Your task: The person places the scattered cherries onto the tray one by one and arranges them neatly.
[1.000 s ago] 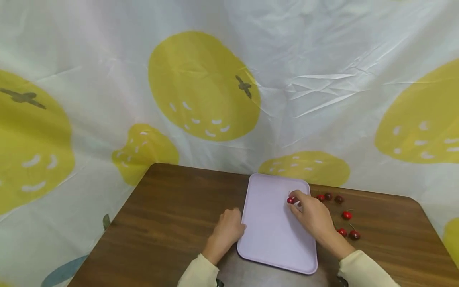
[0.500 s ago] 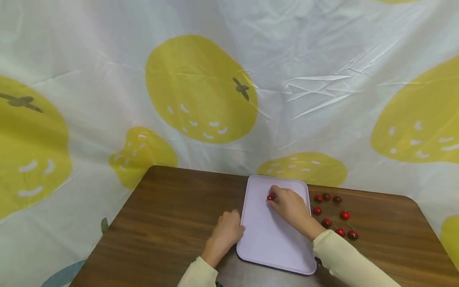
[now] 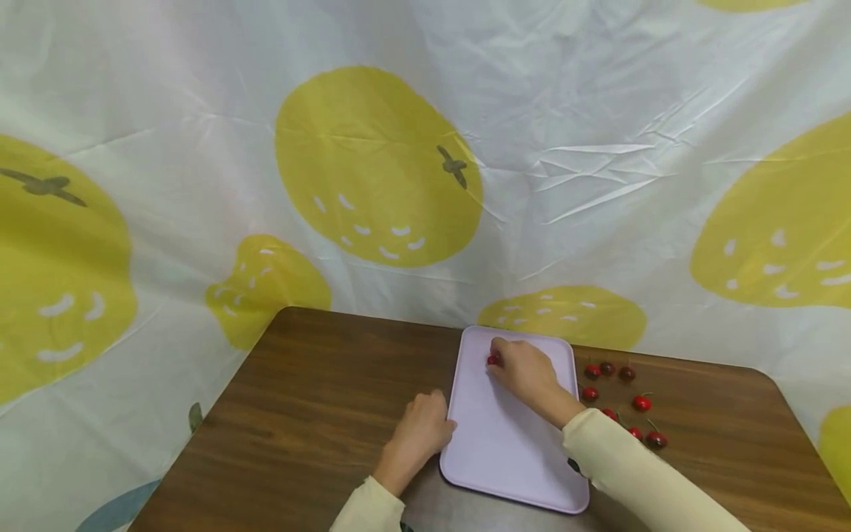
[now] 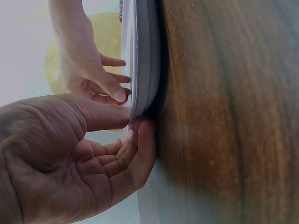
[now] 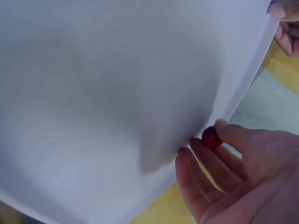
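Observation:
A pale lilac tray [image 3: 508, 458] lies on the brown wooden table. My left hand [image 3: 419, 425] grips its left edge; in the left wrist view, the thumb lies over the rim [image 4: 135, 70] and curled fingers reach beneath it. Over the far left part of the tray, my right hand [image 3: 528, 369] pinches a red cherry [image 3: 493, 360]. The right wrist view shows that cherry [image 5: 211, 137] between thumb and fingers, close to the tray surface. Whether it touches the tray, I cannot tell.
Several cherries [image 3: 642, 403] with stems lie loose on the table to the right of the tray, some partly hidden by the right sleeve [image 3: 638, 465]. Behind the table [image 3: 346, 384] hangs a white cloth [image 3: 572, 89] printed with yellow lemons.
My right hand has carried the cherry leftward from the tray's right side to its far left part. My left hand stays on the left edge.

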### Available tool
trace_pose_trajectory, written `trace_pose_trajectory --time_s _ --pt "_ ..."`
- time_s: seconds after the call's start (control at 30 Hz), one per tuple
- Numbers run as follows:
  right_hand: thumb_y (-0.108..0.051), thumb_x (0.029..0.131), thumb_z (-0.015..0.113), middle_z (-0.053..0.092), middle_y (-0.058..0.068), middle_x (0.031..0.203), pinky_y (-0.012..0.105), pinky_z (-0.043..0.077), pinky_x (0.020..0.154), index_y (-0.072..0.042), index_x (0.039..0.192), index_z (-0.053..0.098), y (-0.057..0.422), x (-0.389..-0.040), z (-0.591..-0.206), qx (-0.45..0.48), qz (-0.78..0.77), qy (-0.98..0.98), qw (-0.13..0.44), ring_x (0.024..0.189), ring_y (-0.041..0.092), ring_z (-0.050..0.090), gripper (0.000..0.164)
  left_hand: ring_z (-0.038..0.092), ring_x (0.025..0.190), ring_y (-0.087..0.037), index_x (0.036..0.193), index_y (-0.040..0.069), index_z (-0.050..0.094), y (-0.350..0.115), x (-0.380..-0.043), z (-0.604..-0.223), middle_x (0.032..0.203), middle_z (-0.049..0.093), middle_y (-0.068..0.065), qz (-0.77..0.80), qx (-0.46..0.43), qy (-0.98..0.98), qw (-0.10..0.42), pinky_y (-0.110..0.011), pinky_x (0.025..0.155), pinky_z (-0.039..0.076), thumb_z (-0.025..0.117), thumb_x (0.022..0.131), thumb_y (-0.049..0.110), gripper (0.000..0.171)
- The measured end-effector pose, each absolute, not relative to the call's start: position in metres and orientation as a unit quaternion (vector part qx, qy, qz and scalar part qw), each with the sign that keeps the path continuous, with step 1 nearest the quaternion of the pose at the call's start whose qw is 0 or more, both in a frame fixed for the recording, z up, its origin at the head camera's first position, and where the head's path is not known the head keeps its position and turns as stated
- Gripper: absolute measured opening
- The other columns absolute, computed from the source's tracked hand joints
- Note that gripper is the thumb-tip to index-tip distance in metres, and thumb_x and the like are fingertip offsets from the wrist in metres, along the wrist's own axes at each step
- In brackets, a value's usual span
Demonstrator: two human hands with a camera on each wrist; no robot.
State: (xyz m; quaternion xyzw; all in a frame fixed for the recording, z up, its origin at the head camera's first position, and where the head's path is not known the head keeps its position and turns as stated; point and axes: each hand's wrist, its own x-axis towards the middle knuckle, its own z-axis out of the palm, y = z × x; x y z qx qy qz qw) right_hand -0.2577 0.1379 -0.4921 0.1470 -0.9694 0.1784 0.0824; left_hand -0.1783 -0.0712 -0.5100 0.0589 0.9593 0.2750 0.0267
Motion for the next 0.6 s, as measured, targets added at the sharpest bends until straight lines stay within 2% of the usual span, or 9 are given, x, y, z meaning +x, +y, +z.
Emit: trace_pose_trajectory --time_s 0.17,0.43,0.6 --pt "-0.020 0.086 0.087 0.069 -0.001 0.077 0.039 0.045 0.052 -0.019 0.086 0.065 0.135 -0.262 -0.492 0.145 0.161 -0.972 0.086 0.063 0.017 0.058 0.022 0.072 0.088 -0.050 0.096 -0.006 0.065 -0.070 -0.175 -0.501 0.093 0.073 -0.030 0.282 0.065 0.957 0.026 -0.059 0.076 0.059 0.081 0.087 0.013 0.026" --pt "-0.022 0.086 0.087 0.068 -0.002 0.076 0.043 0.047 0.053 -0.021 0.085 0.068 0.128 -0.263 -0.490 0.146 0.126 -0.978 0.076 0.066 0.017 0.060 0.019 0.074 0.090 -0.046 0.101 -0.001 0.066 -0.072 -0.191 -0.540 0.097 0.075 -0.027 0.261 0.061 0.963 0.021 -0.055 0.078 0.060 0.080 0.089 0.023 0.030" --pt "-0.022 0.087 0.086 0.067 -0.001 0.075 0.043 0.047 0.052 -0.020 0.086 0.068 0.128 -0.263 -0.490 0.144 0.116 -0.980 0.072 0.065 0.017 0.059 0.018 0.074 0.086 -0.046 0.098 0.000 0.066 -0.072 -0.194 -0.551 0.093 0.074 -0.026 0.262 0.064 0.963 0.010 -0.055 0.074 0.060 0.080 0.088 0.024 0.030"
